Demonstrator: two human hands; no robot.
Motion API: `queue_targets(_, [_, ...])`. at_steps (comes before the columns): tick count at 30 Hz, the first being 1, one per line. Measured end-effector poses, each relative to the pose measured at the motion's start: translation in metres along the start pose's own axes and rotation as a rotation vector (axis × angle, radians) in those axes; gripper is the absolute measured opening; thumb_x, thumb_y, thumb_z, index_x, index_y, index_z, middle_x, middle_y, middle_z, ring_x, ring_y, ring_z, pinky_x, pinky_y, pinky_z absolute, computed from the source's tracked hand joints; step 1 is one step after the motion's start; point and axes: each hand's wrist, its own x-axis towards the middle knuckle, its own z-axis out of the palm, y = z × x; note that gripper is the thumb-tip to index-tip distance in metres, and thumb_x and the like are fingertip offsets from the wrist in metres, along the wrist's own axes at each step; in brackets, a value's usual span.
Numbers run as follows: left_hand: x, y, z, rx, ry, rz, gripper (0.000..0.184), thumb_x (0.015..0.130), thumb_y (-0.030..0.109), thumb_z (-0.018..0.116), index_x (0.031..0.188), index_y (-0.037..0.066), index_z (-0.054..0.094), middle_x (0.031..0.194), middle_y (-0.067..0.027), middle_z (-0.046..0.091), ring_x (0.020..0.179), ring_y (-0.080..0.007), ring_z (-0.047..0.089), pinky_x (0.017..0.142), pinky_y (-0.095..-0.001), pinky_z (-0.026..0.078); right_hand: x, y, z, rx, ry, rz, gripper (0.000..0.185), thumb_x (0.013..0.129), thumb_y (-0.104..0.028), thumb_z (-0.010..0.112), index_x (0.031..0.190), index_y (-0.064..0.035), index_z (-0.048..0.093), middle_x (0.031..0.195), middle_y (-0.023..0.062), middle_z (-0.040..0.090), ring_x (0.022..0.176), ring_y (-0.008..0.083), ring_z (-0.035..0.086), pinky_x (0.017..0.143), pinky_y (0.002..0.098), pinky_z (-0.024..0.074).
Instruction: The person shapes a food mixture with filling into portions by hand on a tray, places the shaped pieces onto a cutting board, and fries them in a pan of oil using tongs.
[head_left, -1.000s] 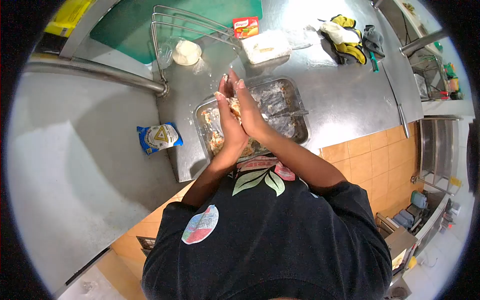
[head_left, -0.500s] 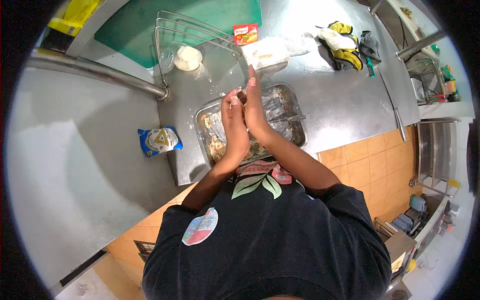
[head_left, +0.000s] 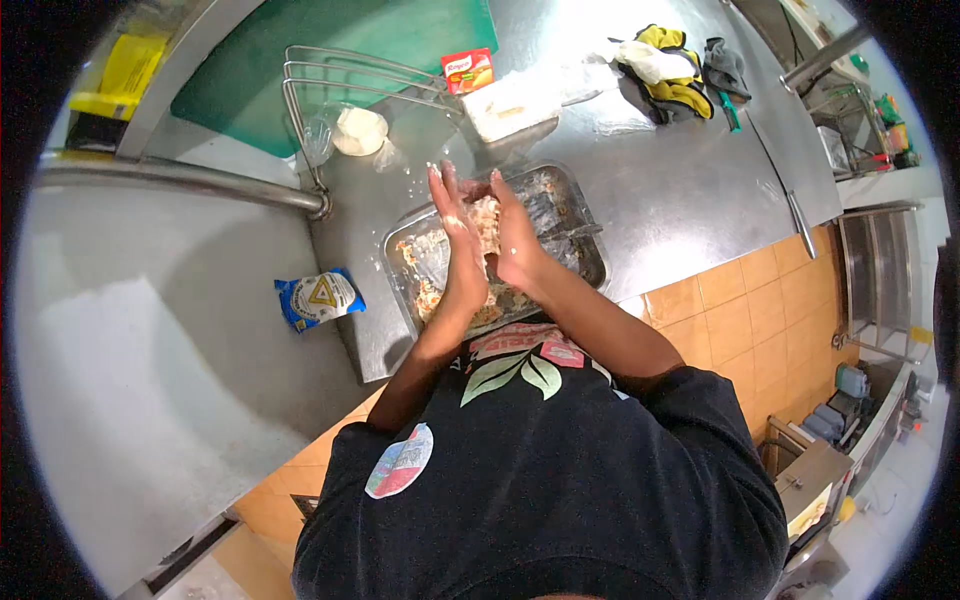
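Between my two palms is a lump of pale, crumbly mixture (head_left: 485,222), its upper side showing in the gap. My left hand (head_left: 460,248) presses it from the left, fingers straight and white with smears. From the other side, my right hand (head_left: 515,238) cups it, fingers partly bent. Both hands are above a rectangular metal tray (head_left: 602,268), which holds more of the chunky mixture on its left side and a dark, smeared bare area on the right. A utensil handle (head_left: 580,232) rests over the tray's right rim.
A white block in plastic (head_left: 512,105) and a red Royco box (head_left: 468,72) lie behind the tray. A bagged white lump (head_left: 360,132) sits beside a wire rack (head_left: 290,95). Further out are a blue packet (head_left: 320,299), yellow-black gloves (head_left: 672,75) and a knife (head_left: 800,225).
My palms, pressed nearly together before, have parted slightly and now show the pale lump between them. My left fingers have straightened and tilted left.
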Motion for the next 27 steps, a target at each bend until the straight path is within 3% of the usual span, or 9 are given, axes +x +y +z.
queue_targets(2, [0.001,0.002,0.006,0.072,-0.043,0.142,0.077,0.090,0.057,0.033,0.144,0.010,0.004,0.149,-0.0165,0.007,0.138,-0.0276,0.005,0.110,-0.0424,0.002,0.009,-0.002,-0.010,0.051,0.019,0.032,0.041,0.095,-0.044,0.036,0.086,-0.0078,0.054,0.075,0.0046,0.056,0.068,0.0172,0.056,0.066,0.0310,0.0474])
queue_targets(6, [0.001,0.001,-0.003,0.366,0.075,0.208,0.072,0.091,0.054,0.034,0.141,0.007,0.014,0.147,-0.0155,0.015,0.137,-0.0274,0.012,0.110,-0.0416,0.006,0.008,-0.007,-0.009,0.016,0.227,0.002,0.041,0.095,-0.043,0.036,0.075,-0.0097,0.050,0.062,0.0043,0.052,0.053,0.0156,0.052,0.045,0.0289,0.0423])
queue_targets(12, [-0.003,-0.016,-0.002,-0.253,0.462,-0.408,0.062,0.091,0.054,0.034,0.130,0.007,0.037,0.134,-0.0108,0.040,0.128,-0.0221,0.032,0.108,-0.0390,0.018,0.005,-0.010,0.004,-0.359,0.194,-0.339,0.044,0.097,-0.038,0.032,0.080,-0.0058,0.056,0.063,0.0045,0.051,0.055,0.0185,0.051,0.054,0.0299,0.0444])
queue_targets(15, [-0.002,-0.014,-0.014,-0.695,0.410,-0.686,0.059,0.090,0.054,0.034,0.125,0.008,0.043,0.127,-0.0072,0.046,0.122,-0.0228,0.039,0.105,-0.0402,0.025,0.004,-0.009,0.005,-0.959,-0.180,-0.844,0.046,0.098,-0.036,0.027,0.094,-0.0022,0.058,0.072,0.0051,0.055,0.070,0.0204,0.054,0.069,0.0314,0.0443])
queue_targets(16, [-0.001,-0.012,-0.016,-0.830,0.381,-0.682,0.059,0.089,0.054,0.034,0.126,0.009,0.044,0.132,-0.0081,0.043,0.123,-0.0255,0.039,0.104,-0.0416,0.028,-0.002,-0.016,0.007,-1.301,-0.348,-0.960,0.055,0.097,-0.042,0.023,0.127,-0.0010,0.043,0.106,0.0133,0.056,0.107,0.0279,0.050,0.093,0.0361,0.0351])
queue_targets(19, [0.010,0.011,-0.011,-0.980,0.450,-0.572,0.058,0.091,0.051,0.034,0.127,0.008,0.043,0.130,-0.0111,0.047,0.117,-0.0275,0.046,0.100,-0.0432,0.035,-0.018,-0.015,0.015,-1.452,-0.495,-0.857,0.067,0.092,-0.047,0.028,0.142,-0.0035,0.015,0.141,0.0205,0.029,0.134,0.0379,0.018,0.107,0.0492,0.0111])
queue_targets(20, [0.013,0.010,-0.012,-0.916,0.451,-0.500,0.061,0.089,0.053,0.034,0.128,0.007,0.042,0.132,-0.0118,0.045,0.121,-0.0289,0.043,0.104,-0.0447,0.031,-0.017,-0.018,0.014,-1.413,-0.617,-0.706,0.080,0.090,-0.055,0.023,0.143,-0.0043,-0.007,0.148,0.0186,0.012,0.138,0.0376,-0.002,0.107,0.0533,-0.0029])
queue_targets(24, [0.015,0.013,-0.024,-1.033,0.291,-0.474,0.066,0.087,0.056,0.037,0.134,0.009,0.035,0.139,-0.0118,0.036,0.128,-0.0298,0.034,0.108,-0.0473,0.023,-0.024,-0.028,0.028,-1.275,-0.697,-0.887,0.078,0.090,-0.053,0.025,0.143,-0.0031,0.000,0.148,0.0177,0.014,0.138,0.0369,0.006,0.107,0.0544,-0.0007])
queue_targets(27, [0.011,0.014,-0.022,-1.173,0.053,-0.397,0.067,0.087,0.055,0.036,0.136,0.010,0.031,0.142,-0.0110,0.031,0.130,-0.0290,0.031,0.109,-0.0469,0.021,-0.033,-0.036,0.057,-1.826,-0.408,-1.010,0.075,0.089,-0.049,0.034,0.143,-0.0031,0.010,0.148,0.0152,0.017,0.138,0.0356,0.010,0.106,0.0554,0.0039])
